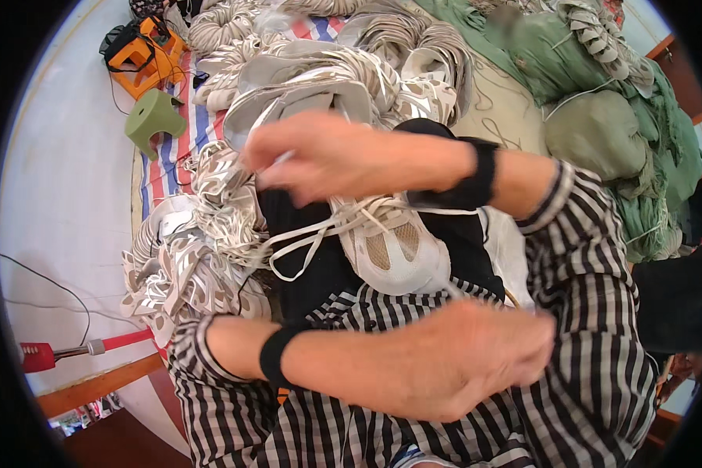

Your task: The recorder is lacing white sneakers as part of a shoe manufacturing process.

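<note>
the white shoe [390,246] lies on the person's lap at the middle of the frame, toe toward the lower edge, and its lacing looks partly done: the white lace [312,234] already crosses the eyelets, while loose loops trail off to the left over the black cloth [312,273]. tightening and tying appear to be what is left.

the right hand [327,156], crossed over to centre left, is pinched shut on a strand of that lace just above the shoe. the left hand [460,363], crossed to the lower right, is curled closed, but whether it grips a lace end i cannot tell.

room is tight: piles of silvery white shoe uppers [203,257] crowd the left and the top, green sacks [600,132] fill the upper right. a green stool [152,117] and an orange device [144,54] sit upper left, beside bare floor [62,195].
</note>
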Available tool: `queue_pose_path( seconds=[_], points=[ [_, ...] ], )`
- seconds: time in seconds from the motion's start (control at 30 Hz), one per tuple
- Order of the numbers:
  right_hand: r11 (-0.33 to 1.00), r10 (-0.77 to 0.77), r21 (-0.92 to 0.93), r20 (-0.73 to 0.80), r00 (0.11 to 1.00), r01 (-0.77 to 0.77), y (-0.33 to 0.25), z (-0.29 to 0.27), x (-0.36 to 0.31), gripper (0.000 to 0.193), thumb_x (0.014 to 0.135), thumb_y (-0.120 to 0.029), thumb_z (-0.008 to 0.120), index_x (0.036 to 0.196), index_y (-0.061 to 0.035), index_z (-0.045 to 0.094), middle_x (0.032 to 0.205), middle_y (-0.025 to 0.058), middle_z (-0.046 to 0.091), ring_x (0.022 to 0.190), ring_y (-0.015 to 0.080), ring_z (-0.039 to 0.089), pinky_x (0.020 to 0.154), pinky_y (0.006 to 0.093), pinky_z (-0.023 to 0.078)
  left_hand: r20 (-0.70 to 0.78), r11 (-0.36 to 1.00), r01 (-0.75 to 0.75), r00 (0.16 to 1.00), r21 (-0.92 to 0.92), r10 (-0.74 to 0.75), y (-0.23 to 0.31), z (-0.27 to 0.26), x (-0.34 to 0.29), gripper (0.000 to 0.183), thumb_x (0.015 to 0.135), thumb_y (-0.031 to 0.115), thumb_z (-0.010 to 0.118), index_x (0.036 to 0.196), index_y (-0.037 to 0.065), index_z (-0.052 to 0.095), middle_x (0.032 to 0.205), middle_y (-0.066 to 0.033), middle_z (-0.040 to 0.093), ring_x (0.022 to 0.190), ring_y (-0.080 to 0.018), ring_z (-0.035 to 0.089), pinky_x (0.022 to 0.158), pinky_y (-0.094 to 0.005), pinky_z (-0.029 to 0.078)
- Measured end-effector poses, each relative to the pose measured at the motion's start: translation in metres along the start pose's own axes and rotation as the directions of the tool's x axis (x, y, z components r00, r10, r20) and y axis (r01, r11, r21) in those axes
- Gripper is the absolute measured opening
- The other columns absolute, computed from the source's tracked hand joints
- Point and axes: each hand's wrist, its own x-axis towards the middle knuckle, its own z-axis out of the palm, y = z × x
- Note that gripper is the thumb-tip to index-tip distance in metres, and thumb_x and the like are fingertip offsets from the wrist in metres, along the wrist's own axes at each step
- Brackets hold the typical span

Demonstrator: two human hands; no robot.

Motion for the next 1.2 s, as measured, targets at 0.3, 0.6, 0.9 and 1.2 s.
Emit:
queue_pose_path(
  seconds=[0.3, 0.6, 0.9, 1.2],
  points=[
    [0.730, 0.614, -0.316, -0.089, 0.785, -0.606, -0.014, -0.030, -0.137, 0.024, 0.088, -0.016, 0.059, 0.105, 0.0002, 0.060, 0.091, 0.0213, 0.067, 0.087, 0.0312, 0.067, 0.076, 0.0380, 0.050, -0.017, 0.887, -0.213, 0.970, 0.409, 0.241, -0.010, -0.118, 0.124, 0.025, 0.094, 0.023, 0.059, 0.105, 0.001, 0.061, 0.089, -0.0081, 0.065, 0.076, -0.0169, 0.064, 0.073, -0.0277, 0.051],
    [0.618, 0.157, -0.695, -0.350, 0.924, -0.368, 0.024, -0.036, -0.190, 0.012, 0.082, -0.006, 0.064, 0.093, -0.0043, 0.059, 0.080, 0.0145, 0.060, 0.076, 0.0373, 0.061, 0.063, 0.0437, 0.047, -0.561, 0.532, 0.492, 0.827, 0.689, -0.039, -0.040, -0.138, -0.013, 0.013, 0.087, 0.008, 0.058, 0.097, -0.001, 0.062, 0.083, -0.0060, 0.064, 0.072, -0.0123, 0.057, 0.064, -0.0253, 0.046],
    [0.987, -0.036, -0.148, -0.556, 0.830, -0.057, -0.091, -0.034, -0.161, 0.089, 0.081, -0.034, 0.077, 0.144, 0.0032, 0.027, 0.110, 0.0128, 0.059, 0.065, 0.0133, 0.055, 0.058, 0.0259, 0.047, -0.700, 0.658, 0.509, 0.713, 0.556, 0.040, -0.010, -0.112, -0.069, 0.010, 0.088, 0.000, 0.061, 0.098, 0.002, 0.063, 0.084, -0.0019, 0.064, 0.067, -0.0063, 0.054, 0.060, -0.0212, 0.044],
    [0.977, -0.187, -0.032, -0.611, 0.769, 0.212, -0.091, -0.059, -0.161, 0.099, 0.080, -0.048, 0.073, 0.144, 0.0051, 0.019, 0.109, 0.0144, 0.060, 0.067, 0.0162, 0.057, 0.059, 0.0274, 0.047, -0.709, 0.427, 0.664, 0.702, 0.614, -0.072, -0.038, -0.105, -0.104, 0.016, 0.084, 0.001, 0.062, 0.100, 0.000, 0.062, 0.088, -0.0077, 0.066, 0.070, -0.0144, 0.059, 0.064, -0.0262, 0.047]
  ],
)
